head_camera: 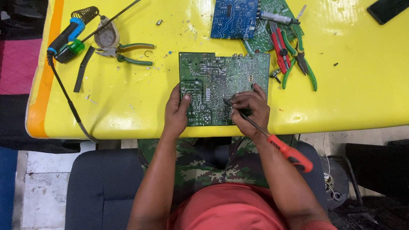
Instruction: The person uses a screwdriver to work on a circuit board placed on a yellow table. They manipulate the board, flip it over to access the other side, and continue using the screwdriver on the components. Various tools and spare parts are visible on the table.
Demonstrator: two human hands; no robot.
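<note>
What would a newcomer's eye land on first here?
The bright yellow table fills the view, with a green circuit board at its near edge. The left hand steadies the board while the right hand sets a red-handled tool against it. Red and green pliers lie right of the board.

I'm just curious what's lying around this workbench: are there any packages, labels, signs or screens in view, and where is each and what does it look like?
Phone-like device: far right corner of the yellow table, flat dark rectangle with a blank black face, partly cut off by the picture edge.
No packages, signs or stuck-on labels can be made out; the green circuit board under the hands and the blue circuit board behind it carry only fine markings too small to tell.
</note>
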